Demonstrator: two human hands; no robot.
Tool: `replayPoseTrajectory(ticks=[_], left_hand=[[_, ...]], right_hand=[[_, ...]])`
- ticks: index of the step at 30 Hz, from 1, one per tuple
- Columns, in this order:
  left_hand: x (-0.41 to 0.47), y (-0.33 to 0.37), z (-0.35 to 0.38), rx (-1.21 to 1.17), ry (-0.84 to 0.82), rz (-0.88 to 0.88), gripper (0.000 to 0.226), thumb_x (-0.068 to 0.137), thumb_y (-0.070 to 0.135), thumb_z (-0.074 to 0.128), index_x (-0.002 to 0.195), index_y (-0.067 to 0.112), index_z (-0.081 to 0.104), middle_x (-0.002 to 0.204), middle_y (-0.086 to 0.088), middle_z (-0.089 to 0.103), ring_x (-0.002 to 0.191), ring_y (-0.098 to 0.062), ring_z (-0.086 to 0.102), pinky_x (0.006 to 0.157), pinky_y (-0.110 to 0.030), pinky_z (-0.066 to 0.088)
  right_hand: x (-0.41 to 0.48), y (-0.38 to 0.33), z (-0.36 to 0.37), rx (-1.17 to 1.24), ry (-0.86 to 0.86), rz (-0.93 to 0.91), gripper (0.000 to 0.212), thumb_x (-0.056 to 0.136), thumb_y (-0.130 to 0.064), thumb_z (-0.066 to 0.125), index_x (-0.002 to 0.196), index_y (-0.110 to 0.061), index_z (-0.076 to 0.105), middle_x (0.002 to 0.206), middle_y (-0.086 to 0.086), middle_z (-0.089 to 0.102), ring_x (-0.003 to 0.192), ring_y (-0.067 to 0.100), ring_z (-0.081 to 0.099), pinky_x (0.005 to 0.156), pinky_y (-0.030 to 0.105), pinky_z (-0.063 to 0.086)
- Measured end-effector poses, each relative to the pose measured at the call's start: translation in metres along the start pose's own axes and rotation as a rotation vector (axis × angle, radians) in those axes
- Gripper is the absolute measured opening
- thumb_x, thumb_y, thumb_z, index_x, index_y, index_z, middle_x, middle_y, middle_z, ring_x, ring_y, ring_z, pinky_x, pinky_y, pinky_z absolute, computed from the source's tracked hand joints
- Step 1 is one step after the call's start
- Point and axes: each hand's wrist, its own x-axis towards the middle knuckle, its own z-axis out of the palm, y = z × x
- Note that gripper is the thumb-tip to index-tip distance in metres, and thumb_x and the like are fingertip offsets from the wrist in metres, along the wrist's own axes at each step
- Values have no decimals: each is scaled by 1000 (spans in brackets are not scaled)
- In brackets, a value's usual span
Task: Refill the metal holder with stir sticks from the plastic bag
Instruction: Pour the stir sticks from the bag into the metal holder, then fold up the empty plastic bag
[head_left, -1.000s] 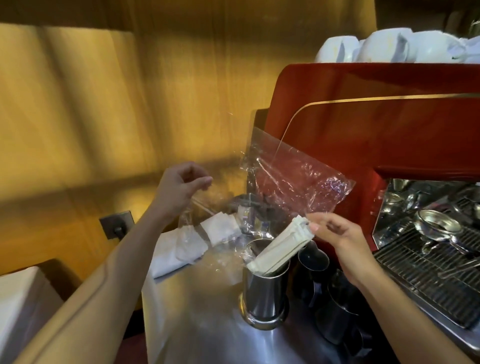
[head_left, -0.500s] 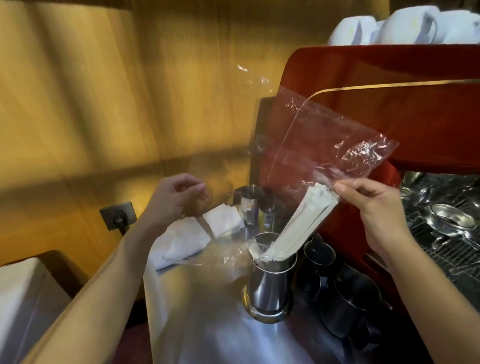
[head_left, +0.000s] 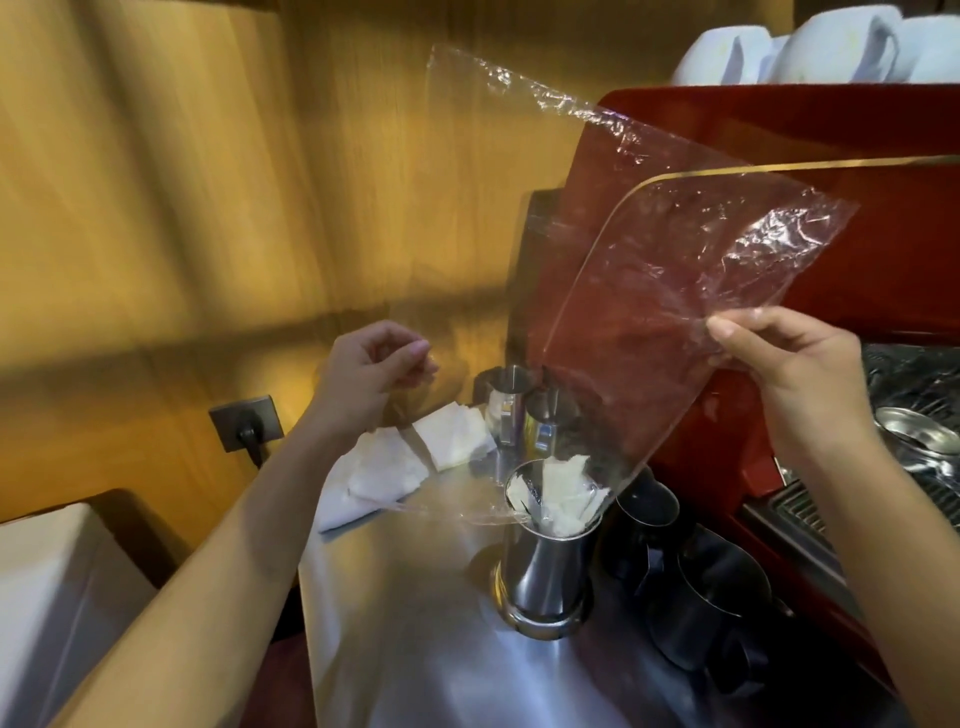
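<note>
A shiny metal holder (head_left: 545, 582) stands on the steel counter, with white paper-wrapped stir sticks (head_left: 563, 499) inside it, their tops showing above the rim. A clear plastic bag (head_left: 649, 291) is held up and tilted, its open mouth down over the holder. My right hand (head_left: 789, 374) pinches the bag's right edge, high beside the red machine. My left hand (head_left: 374, 369) pinches the bag's left edge, up and left of the holder. The bag looks empty above the holder.
A red espresso machine (head_left: 779, 130) rises on the right, with white cups (head_left: 831, 47) on top and a drip grate (head_left: 924, 499) at its base. Black pitchers (head_left: 696, 613) sit right of the holder, small metal jugs (head_left: 511, 405) and white cloths (head_left: 415, 462) behind it. A wall socket (head_left: 247, 423) is at left.
My right hand rose and drew the bag upward. The bundle of stir sticks slid out of the bag and dropped fully into the holder. My left hand stayed near its place.
</note>
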Motion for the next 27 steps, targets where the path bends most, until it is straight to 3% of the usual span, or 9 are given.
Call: replayPoseTrajectory(ticks=[3,6,10,13,16,20,24,27], left_hand=[[-3,-5,1,-42,36,-46,8,88,8,58,84,9,65,66,2,71,66,-12,68,64,-22,58],[-8,-9,2,-70,65,-107,10,88,9,58,90,1,63,71,-5,68,63,-12,66,62,-24,57],[-12,-12,1,-138,78,-176,8,88,9,58,84,4,62,69,-5,66,63,-17,63,65,-32,54],[-16,-12,2,-159,57,-201,9,87,12,60,87,4,64,69,-4,67,63,-16,63,56,-24,55],[-18,-11,2,-119,51,-184,14,88,12,59,89,-1,64,67,-6,67,56,-10,64,46,-14,47],[-15,-6,-2,-155,114,-200,12,86,10,61,75,9,65,53,3,66,49,-13,63,46,-21,53],[-14,2,-9,-131,145,-205,13,83,15,65,71,16,67,57,-4,65,46,-17,63,48,-28,56],[-16,10,-12,-87,151,-122,10,86,16,63,78,16,69,62,1,72,57,-13,67,50,-22,55]], right_hand=[[-9,6,5,20,-57,44,6,70,-23,72,75,-27,73,75,-6,74,76,14,67,70,23,54],[-22,20,8,-5,-111,149,20,65,-32,72,83,-25,71,88,3,74,88,19,67,79,33,52],[-33,32,13,5,-133,231,19,67,-30,70,83,-21,72,82,-1,76,87,19,68,80,36,51],[-33,37,16,22,-100,250,4,74,-19,69,77,-19,72,72,-3,74,75,14,68,77,35,51],[-28,37,17,44,-61,239,3,73,-17,71,71,-19,71,66,-3,72,69,13,65,72,32,52],[-16,27,22,91,-57,199,5,68,-23,73,68,-19,70,61,-2,70,63,12,64,60,21,53],[-6,19,28,89,-45,147,8,77,-18,71,69,-19,70,59,-3,69,57,12,60,53,19,51],[-2,14,32,113,-6,113,7,75,-21,72,69,-21,69,56,-4,68,53,12,58,48,21,48]])
